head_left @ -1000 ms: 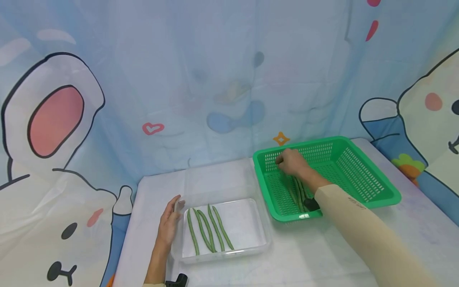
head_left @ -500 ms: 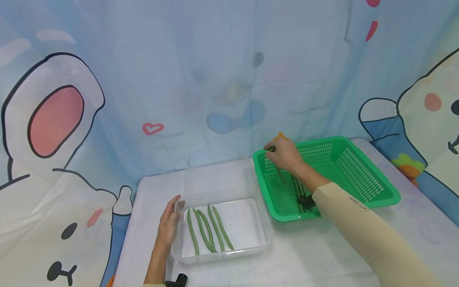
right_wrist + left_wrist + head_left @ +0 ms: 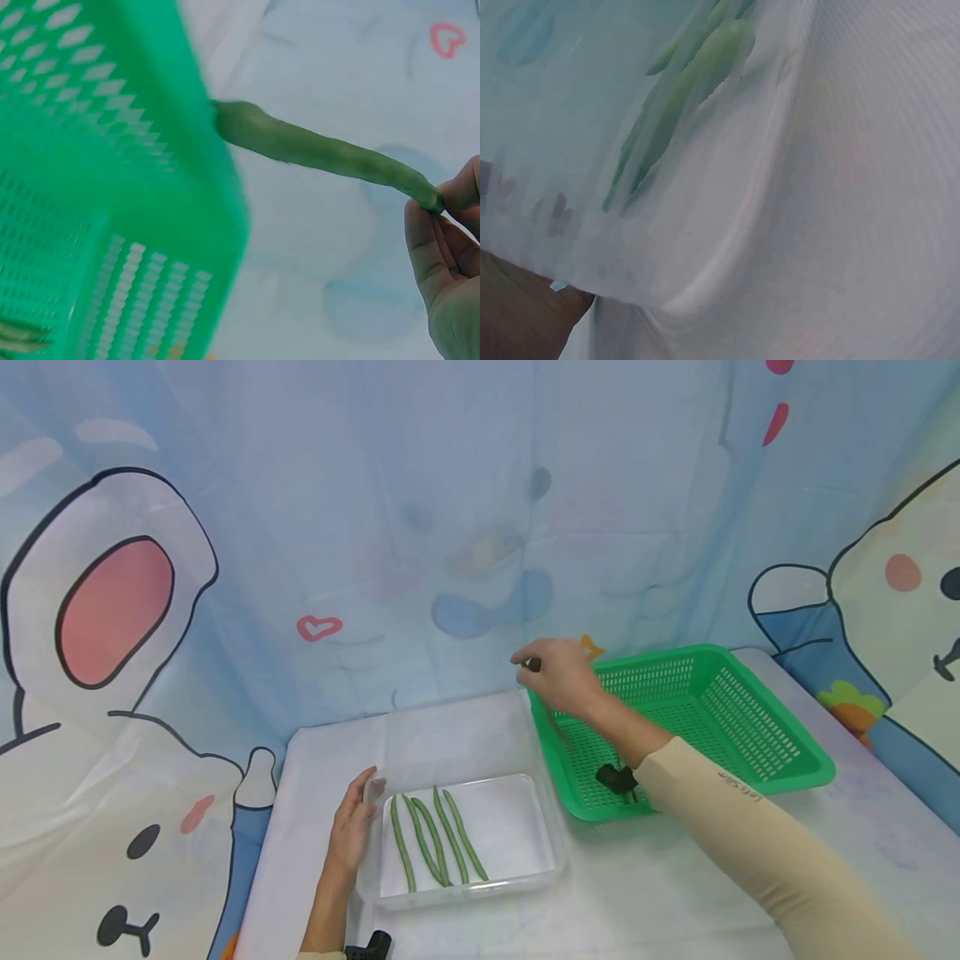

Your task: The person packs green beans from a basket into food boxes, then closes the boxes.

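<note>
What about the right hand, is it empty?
No, the right hand pinches a green bean by one end.

Head view is evenly lit by diffuse light, its source out of frame; a soft shadow falls on the desk (image 3: 667, 885) below the green basket (image 3: 757, 727). Left wrist view is dim and hazy, with the green beans (image 3: 676, 105) soft-edged. In the right wrist view the basket's near rim is blurred, the held bean (image 3: 322, 153) noticeably sharper.

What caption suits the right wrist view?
Right hand pinching a green bean by one end, near a green perforated basket.
</note>
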Available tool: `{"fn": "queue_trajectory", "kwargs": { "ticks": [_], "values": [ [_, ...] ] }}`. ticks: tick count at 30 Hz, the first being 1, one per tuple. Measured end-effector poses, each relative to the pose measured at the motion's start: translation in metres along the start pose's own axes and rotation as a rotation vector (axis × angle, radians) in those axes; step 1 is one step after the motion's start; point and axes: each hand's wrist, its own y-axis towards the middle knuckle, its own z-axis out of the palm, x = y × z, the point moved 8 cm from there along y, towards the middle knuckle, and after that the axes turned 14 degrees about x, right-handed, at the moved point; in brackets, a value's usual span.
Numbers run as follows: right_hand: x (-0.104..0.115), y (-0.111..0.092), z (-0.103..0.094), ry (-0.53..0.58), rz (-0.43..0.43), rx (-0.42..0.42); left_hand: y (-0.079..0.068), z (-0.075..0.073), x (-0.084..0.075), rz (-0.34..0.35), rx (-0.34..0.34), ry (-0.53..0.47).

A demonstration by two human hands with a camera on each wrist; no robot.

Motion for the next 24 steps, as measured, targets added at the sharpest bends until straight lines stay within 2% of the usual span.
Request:
{"fn": "queue_trajectory", "kwargs": {
  "ticks": [6,10,17,24],
  "values": [
    [0.033,-0.001,0.007,0.058,-0.072,0.009,0.000,0.000,0.000,0.001,0.009,-0.002],
    [0.048,-0.001,0.016,0.109,-0.090,0.037,0.000,0.000,0.000,0.003,0.004,-0.001],
    [0.056,0.003,0.039,0.144,-0.070,0.113,0.001,0.000,0.001,0.001,0.006,-0.002],
    [0.067,0.001,0.063,0.089,-0.096,0.171,0.000,0.000,0.001,0.001,-0.003,0.009]
  ]
}}
